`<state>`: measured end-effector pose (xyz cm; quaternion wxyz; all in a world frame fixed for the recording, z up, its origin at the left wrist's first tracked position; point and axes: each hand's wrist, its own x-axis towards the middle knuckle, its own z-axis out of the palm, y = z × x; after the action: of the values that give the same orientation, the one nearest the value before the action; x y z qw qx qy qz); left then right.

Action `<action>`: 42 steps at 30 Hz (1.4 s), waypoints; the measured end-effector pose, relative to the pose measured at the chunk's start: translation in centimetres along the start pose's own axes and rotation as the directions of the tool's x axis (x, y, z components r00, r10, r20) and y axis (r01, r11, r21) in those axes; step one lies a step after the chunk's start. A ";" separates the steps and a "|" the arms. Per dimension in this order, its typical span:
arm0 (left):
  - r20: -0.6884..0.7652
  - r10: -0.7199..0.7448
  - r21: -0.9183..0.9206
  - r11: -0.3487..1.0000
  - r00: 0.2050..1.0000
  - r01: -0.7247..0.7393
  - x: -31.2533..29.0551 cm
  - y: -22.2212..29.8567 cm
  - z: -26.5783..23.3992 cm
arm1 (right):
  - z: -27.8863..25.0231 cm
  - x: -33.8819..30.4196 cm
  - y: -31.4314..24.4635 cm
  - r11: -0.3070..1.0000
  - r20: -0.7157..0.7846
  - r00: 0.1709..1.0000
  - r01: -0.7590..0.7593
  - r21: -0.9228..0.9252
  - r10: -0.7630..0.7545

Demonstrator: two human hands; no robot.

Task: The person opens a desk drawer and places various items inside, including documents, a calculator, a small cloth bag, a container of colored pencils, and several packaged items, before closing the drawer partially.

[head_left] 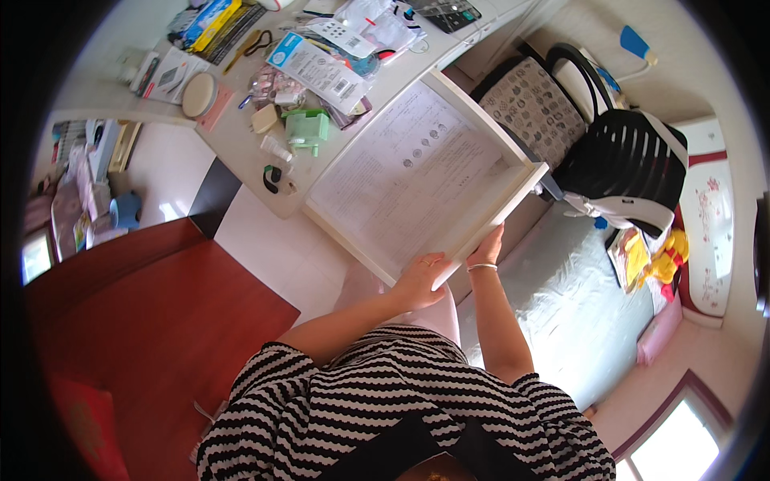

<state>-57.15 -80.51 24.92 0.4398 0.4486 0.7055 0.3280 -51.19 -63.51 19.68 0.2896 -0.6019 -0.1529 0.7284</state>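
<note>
hands (pixel 423 282) (pixel 486 247): 2 | open drawer (pixel 347 244): 1 | bracelet (pixel 481 266): 1 | green container (pixel 306 127): 1 | chair back (pixel 622 156): 1 | patterned cushion (pixel 533 100): 1

Print (pixel 393 183) in drawer (pixel 350 245) illegibly small

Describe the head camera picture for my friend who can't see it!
A person's left hand and right hand are on the near side of a drawer with printed paper inside. The person wears a striped top; a messy desk is at upper left, a bed at right.
</note>
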 end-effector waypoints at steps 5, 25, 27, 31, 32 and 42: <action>0.187 0.154 -0.062 0.988 0.970 -0.144 0.9 -1.5 1.2 | -3.8 1.0 -0.3 0.982 -0.129 0.977 0.157 -0.106 -0.170; -0.516 -0.278 0.320 0.815 0.810 0.483 8.0 -14.3 -12.3 | -1.9 4.6 5.0 0.663 -0.044 0.910 0.267 -0.699 -0.413; -0.468 -0.338 0.280 0.820 0.817 0.499 8.5 -14.5 -12.3 | -1.9 4.1 5.2 0.613 -0.052 0.882 0.281 -0.739 -0.468; -0.418 -0.367 0.285 0.815 0.831 0.504 9.4 -14.7 -12.4 | -3.5 6.1 5.3 0.656 -0.037 0.942 0.205 -0.726 -0.334; -0.382 -0.343 0.332 0.816 0.858 0.474 9.5 -14.8 -12.7 | -3.4 6.2 5.0 0.670 -0.036 0.947 0.198 -0.715 -0.318; -0.277 0.147 0.406 0.914 0.950 -0.023 8.2 -8.1 -11.5 | -3.1 4.6 5.7 0.530 0.131 0.834 0.453 -0.717 -0.537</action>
<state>-72.17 -76.85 19.87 0.2118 0.5037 0.7956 0.2615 -50.02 -65.54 12.07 0.2305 -0.6345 -0.5754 0.4617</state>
